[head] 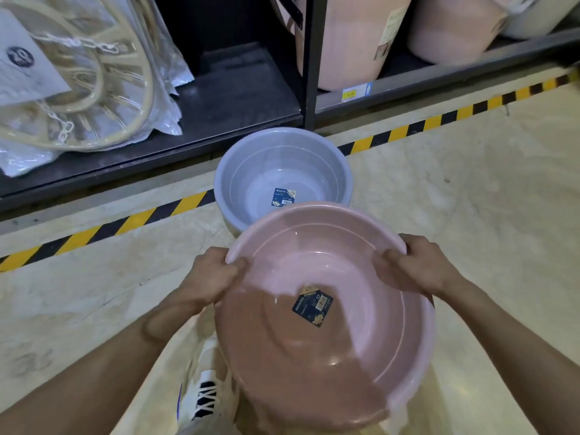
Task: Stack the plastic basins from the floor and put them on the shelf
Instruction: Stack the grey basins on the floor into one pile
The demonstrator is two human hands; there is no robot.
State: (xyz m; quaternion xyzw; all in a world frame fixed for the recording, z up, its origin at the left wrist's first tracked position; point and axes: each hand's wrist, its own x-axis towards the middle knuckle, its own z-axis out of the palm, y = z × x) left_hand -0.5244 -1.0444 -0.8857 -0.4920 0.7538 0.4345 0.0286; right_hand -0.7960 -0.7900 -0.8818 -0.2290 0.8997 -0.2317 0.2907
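**A:** What have I got nearest the camera?

**B:** At lower centre, the round pink plastic basin [326,309], raised off the floor and tipped toward me. My left hand [208,282] grips its left rim, thumb inside, fingers curled beneath; my right hand [419,266] is clamped the same way on the right rim. A white laced shoe [207,400] shows below it.

**A:** And beyond?

**B:** At mid-frame, the round grey-blue plastic basin [282,174] sits on the pale floor [470,215], just past the pink rim, beside the yellow-and-black striped tape [408,130].

**A:** Which step?

**B:** Stacking, I judge. Next I'd centre the pink one over the grey and lower it level so it nests.

**A:** Then?

**B:** The dark metal shelf [238,102] at upper centre has bare space beside the clear-bagged cream goods [78,83].
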